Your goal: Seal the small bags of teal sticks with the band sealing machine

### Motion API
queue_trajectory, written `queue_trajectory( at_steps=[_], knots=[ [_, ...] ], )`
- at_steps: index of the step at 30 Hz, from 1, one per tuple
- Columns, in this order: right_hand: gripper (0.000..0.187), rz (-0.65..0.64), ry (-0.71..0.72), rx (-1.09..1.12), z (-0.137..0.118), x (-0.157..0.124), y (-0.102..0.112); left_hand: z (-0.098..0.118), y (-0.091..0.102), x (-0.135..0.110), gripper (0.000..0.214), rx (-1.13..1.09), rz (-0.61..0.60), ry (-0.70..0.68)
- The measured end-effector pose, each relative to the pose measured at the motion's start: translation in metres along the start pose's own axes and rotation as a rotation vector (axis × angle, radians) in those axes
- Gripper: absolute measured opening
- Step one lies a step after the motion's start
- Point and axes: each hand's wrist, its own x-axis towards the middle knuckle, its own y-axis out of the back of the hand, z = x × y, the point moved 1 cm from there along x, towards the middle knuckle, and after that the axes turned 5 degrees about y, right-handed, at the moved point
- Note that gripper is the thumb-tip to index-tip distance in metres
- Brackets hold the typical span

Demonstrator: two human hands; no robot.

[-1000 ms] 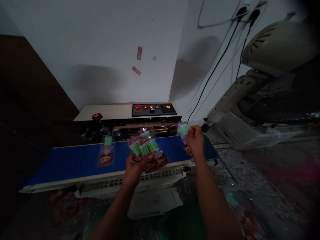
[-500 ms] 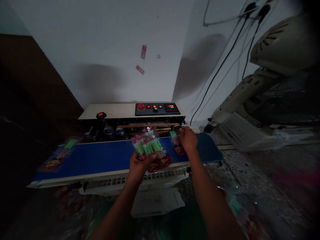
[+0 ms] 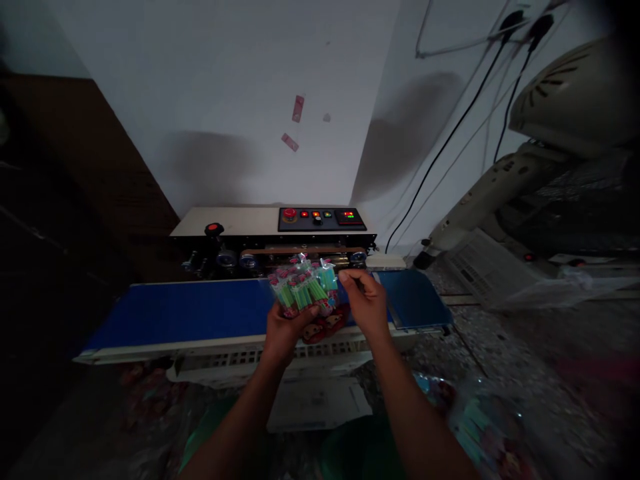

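Darkness fills the left side of my view, where a brown panel (image 3: 125, 153) stands. Low and near, I see a dim heap of reddish packs (image 3: 153, 393). A blue conveyor belt (image 3: 195, 313) begins at the left and runs to the right. On its far side sits a long bag-sealing machine (image 3: 235, 220). A black knob with a red top (image 3: 214, 229) sticks up at the machine's left end.

In the middle, my left hand (image 3: 283, 333) grips a spread-out bunch of clear packets (image 3: 303, 293), with the thumb on top. The bunch is over the belt. The packets show green sticks, pink tops far from me and red-haired doll faces at the near end. Farther back, a control panel (image 3: 323, 227) has a big red button (image 3: 289, 215), small lights and glowing numbers (image 3: 349, 215), too small for me to read. Below the belt, near me, is a white box (image 3: 320, 403).

Next comes my right hand (image 3: 369, 303). Its thumb and finger are close together, just beside the blue-green packet (image 3: 327, 277) on the bunch's right side. I cannot tell if they pinch its clear edge. Farther right is a flat blue plate (image 3: 415, 300) at the belt's end. A black cord (image 3: 455, 133) hangs on the far wall. More packets (image 3: 475, 427) lie low, near and right. At the far right I see a beige machine with slots (image 3: 560, 87).
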Motion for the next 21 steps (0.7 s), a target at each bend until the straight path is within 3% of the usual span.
queue_trajectory(
  at_steps=[4,7,12,16,21],
  knots=[
    [0.021,0.029,-0.024,-0.048,0.002,0.001,0.0,0.001,-0.003,0.002,0.053,-0.03,0.014,0.002],
    [0.021,0.146,-0.004,-0.153,0.008,0.006,0.007,-0.001,-0.002,0.004,0.051,-0.017,0.018,0.029],
    [0.026,0.272,-0.046,-0.468,0.039,0.023,0.047,-0.008,0.006,0.008,0.049,0.009,-0.022,0.041],
    [0.029,0.23,-0.293,-0.881,0.067,0.034,0.077,-0.013,0.011,0.01,0.045,0.027,-0.066,0.031],
    [0.031,0.083,-0.476,-1.075,0.082,0.044,0.067,-0.014,0.01,0.009,0.043,0.029,-0.05,0.03]
  ],
)
